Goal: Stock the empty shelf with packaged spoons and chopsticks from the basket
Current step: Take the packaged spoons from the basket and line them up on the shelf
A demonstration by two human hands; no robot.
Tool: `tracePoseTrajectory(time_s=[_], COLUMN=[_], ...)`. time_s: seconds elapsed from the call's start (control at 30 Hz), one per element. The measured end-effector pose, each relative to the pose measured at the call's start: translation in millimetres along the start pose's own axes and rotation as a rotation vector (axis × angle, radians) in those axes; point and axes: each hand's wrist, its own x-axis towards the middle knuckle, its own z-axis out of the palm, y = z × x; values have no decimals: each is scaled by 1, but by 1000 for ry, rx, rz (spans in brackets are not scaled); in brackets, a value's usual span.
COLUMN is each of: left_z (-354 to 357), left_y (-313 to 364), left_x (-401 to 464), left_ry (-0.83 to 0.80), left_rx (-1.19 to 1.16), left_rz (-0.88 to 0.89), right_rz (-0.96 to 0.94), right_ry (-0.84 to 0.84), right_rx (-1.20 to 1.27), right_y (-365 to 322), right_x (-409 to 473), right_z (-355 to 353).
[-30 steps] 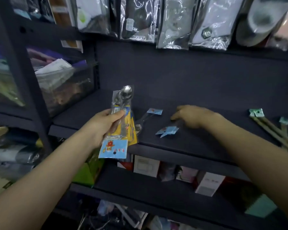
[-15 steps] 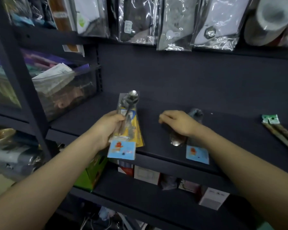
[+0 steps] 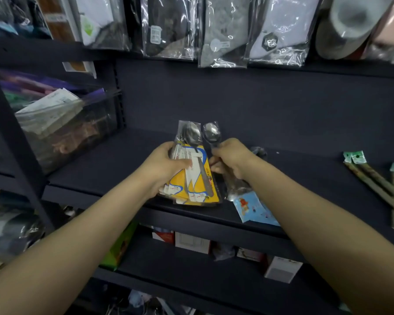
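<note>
A single packaged spoon (image 3: 211,134) has been lifted off the shelf (image 3: 105,169) by the closed right hand (image 3: 230,158); the yellow-carded spoon packs (image 3: 191,173) are still clasped in the left hand (image 3: 163,165).

In our left grip we see a yellow-and-white printed card pack of silvery metal spoons (image 3: 192,171). Just right of it, our right grip closes on a shiny steel spoon in clear wrap (image 3: 211,133). Below that grip lies a pale blue card with a red-orange cartoon print (image 3: 253,208). Far right lie brown-olive chopsticks with green-and-white tags (image 3: 373,178), on the dark navy shelf (image 3: 293,169).
</note>
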Motion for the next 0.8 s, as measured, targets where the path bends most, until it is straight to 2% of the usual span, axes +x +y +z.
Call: tracePoseTrajectory(time_s=[0.07,0.13,0.23,0.3,0.43,0.5,0.63,0.8], left_z=[-6,-17,-36,-48,-59,-57,-46,-25], left_y=[0,-3,-12,-19,-29,-34,-34,-33], left_x=[2,6,15,19,31,41,61,73], left_ry=[22,69,132,148,99,66,34,16], left_rx=[14,50,80,103,205,311,585,990], left_rz=[-10,-8,-20,-37,-76,-68,-47,-9], right_rz=[1,-13,-16,-36,-188,-275,-333,-366], right_ry=[131,267,304,286,251,166,48,89], right_rx=[-79,-274,-682,-822,-984,-1050,-1133,-1094], right_y=[5,11,20,21,12,8,13,25], right_x=[5,9,7,4,-2,-7,-14,-21], right_z=[-14,-27,-31,-23,-6,6,15,4])
